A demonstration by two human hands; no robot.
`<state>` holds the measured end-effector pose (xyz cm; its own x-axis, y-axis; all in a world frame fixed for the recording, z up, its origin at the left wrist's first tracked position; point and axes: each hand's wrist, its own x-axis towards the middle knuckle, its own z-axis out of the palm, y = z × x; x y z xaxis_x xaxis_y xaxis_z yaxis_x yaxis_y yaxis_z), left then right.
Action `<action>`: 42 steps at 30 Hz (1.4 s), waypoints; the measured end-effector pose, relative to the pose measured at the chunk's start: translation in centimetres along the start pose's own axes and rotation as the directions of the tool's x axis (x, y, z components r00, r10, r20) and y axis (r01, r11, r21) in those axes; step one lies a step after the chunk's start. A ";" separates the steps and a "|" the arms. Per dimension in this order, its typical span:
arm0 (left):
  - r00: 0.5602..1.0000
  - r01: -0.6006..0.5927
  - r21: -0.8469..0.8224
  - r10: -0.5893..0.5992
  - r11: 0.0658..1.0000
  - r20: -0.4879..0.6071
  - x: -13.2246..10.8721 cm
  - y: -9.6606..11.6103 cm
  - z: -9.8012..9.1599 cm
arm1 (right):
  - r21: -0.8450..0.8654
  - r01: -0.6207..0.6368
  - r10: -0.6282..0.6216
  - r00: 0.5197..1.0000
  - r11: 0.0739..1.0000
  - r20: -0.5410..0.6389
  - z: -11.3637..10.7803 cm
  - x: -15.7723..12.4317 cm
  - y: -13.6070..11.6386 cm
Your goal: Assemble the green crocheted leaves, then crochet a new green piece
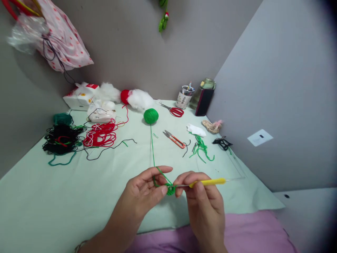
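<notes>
Between thumb and fingers, my left hand [143, 191] pinches a small round piece of green crochet [171, 189]. Green yarn runs over the left index finger and back to a green yarn ball [151, 116] on the table. My right hand [204, 200] is closed around the yellow handle of a crochet hook [210, 182]. The hook's metal shaft points left, its tip at the crochet piece; whether it passes through a stitch I cannot tell. Both hands are close together above the table's front edge.
Orange thread snips [175, 139] and red-handled scissors [172, 110] lie beyond my hands. Green yarn scraps [202, 147] are at right. Black yarn [63, 138] and red yarn [101, 135] lie tangled at left. A pen cup [183, 99] and a phone [204, 102] stand at the back.
</notes>
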<state>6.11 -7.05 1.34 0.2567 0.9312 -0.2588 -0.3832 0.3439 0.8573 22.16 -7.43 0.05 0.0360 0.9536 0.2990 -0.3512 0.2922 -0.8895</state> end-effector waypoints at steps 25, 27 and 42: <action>0.962 -0.206 0.281 0.247 0.937 -0.118 -0.2 -0.3 0.0 | -0.544 0.472 -0.333 0.880 0.694 0.339 -1.1 -1.3 -0.9; 0.963 -0.198 0.272 0.239 0.942 -0.125 -0.1 -0.1 0.2 | -0.586 0.527 -0.357 0.849 0.615 0.390 -1.1 -1.5 -0.8; 0.989 0.143 -0.240 -0.133 0.960 0.058 0.1 0.8 0.4 | -0.536 0.369 -0.348 0.926 0.759 0.144 -0.6 -1.7 -0.1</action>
<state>6.17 -6.68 2.18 0.3558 0.8689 -0.3441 -0.5443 0.4920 0.6795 22.66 -9.04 -0.62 0.0208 0.7710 0.6365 0.2485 0.6126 -0.7503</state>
